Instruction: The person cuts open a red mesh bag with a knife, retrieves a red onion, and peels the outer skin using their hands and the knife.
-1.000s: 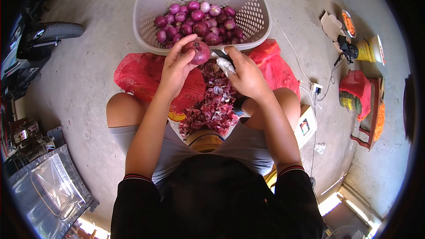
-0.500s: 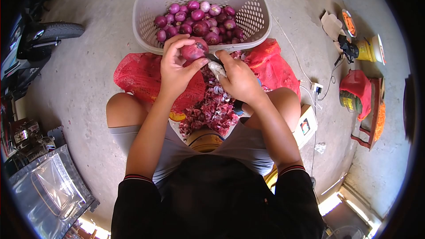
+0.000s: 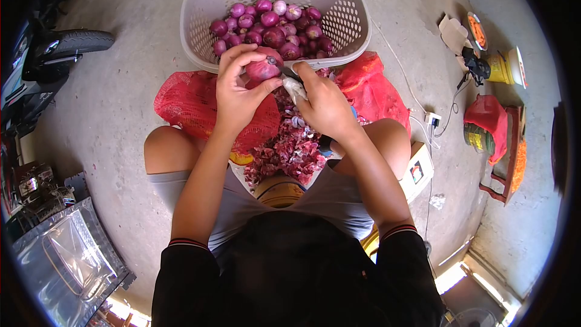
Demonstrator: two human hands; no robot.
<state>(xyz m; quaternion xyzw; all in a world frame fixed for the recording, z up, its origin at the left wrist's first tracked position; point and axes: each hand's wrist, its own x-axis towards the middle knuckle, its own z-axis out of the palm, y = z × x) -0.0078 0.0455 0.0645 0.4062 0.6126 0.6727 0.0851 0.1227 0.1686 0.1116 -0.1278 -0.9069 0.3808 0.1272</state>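
A red onion (image 3: 261, 70) is gripped in my left hand (image 3: 237, 88), between the thumb and fingers. My right hand (image 3: 327, 102) is closed around a small knife (image 3: 287, 72), whose dark blade touches the onion's right side. Something whitish (image 3: 295, 89), perhaps a wrapped handle, shows under my right thumb. Just beyond my hands, a grey plastic basket (image 3: 192, 30) holds many peeled purple onions (image 3: 273, 37). Below my hands lies a heap of onion skins (image 3: 289, 154) between my knees.
Red mesh sacks (image 3: 192, 104) lie on both sides of the skins. A power strip (image 3: 432, 118) with cables and a white box (image 3: 419, 169) are on the right. A motorcycle wheel (image 3: 85, 43) stands at the left, a yellow bucket (image 3: 501, 69) at the right wall.
The onion has turned in my left hand, so its dark end now faces more upward near the blade. My right hand has shifted slightly with the knife.
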